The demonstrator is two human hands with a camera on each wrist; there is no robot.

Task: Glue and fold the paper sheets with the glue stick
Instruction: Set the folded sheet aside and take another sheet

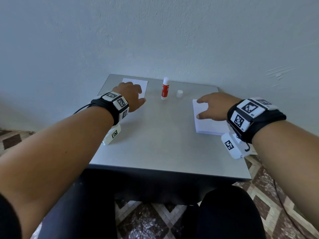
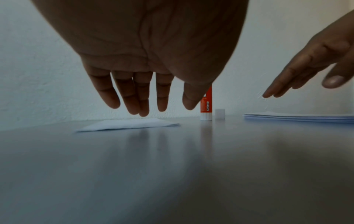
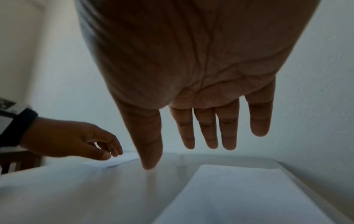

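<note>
A red and white glue stick stands upright and uncapped at the back middle of the grey table. Its white cap stands just to its right. A folded white sheet lies at the back left, and my left hand hovers over it with straight fingers, holding nothing. A stack of white paper sheets lies on the right. My right hand hangs flat above that stack, fingers spread and empty.
A plain pale wall rises right behind the table's back edge. My dark-clothed legs sit under the front edge, above a patterned tile floor. The bare grey middle of the table lies between the two paper spots.
</note>
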